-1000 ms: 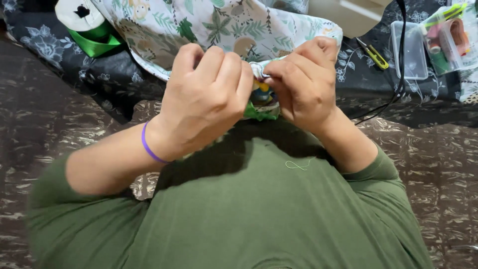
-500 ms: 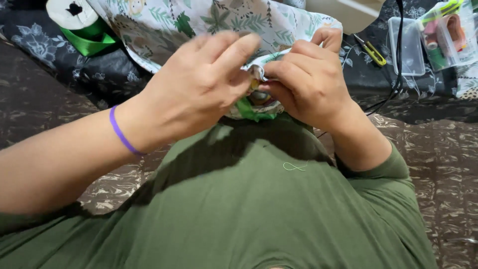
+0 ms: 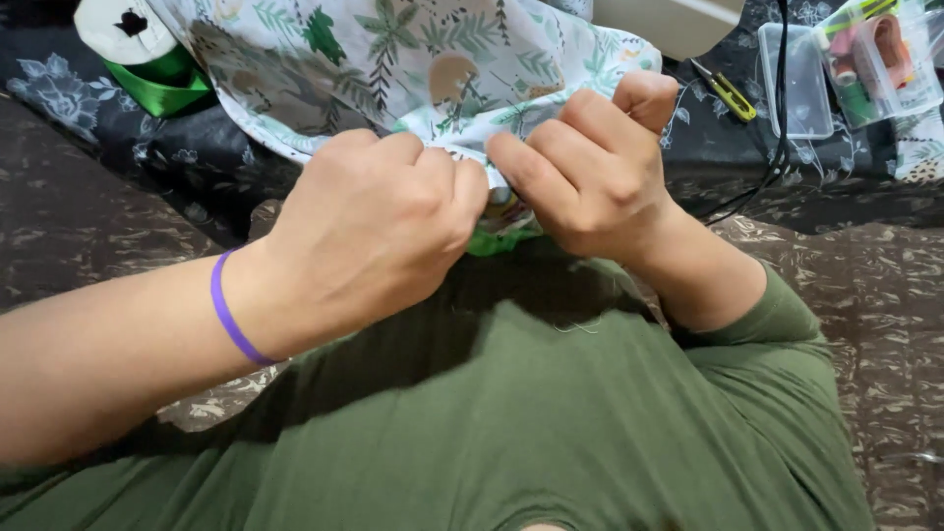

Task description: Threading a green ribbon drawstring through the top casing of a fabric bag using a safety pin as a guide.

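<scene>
A white cloth printed with green leaves and animals [image 3: 393, 59] lies over the dark floral table cover and runs down to my chest. My left hand [image 3: 369, 231], a purple band on its wrist, is closed on the cloth's near edge. My right hand [image 3: 590, 172] pinches the same edge right beside it, knuckles almost touching. A small bit of green fabric [image 3: 497, 236] shows below the two fists. What lies between the fingers is hidden.
A roll of green ribbon with a white core [image 3: 147, 59] sits at the far left. Yellow-handled snips [image 3: 728, 93], a black cable [image 3: 782, 88] and a clear plastic box of small items [image 3: 855, 59] lie at the far right. A white machine base [image 3: 669, 20] stands behind.
My left fingers, spread half a second ago, have curled into a fist on the cloth edge. Both hands sit slightly lower and closer to my chest.
</scene>
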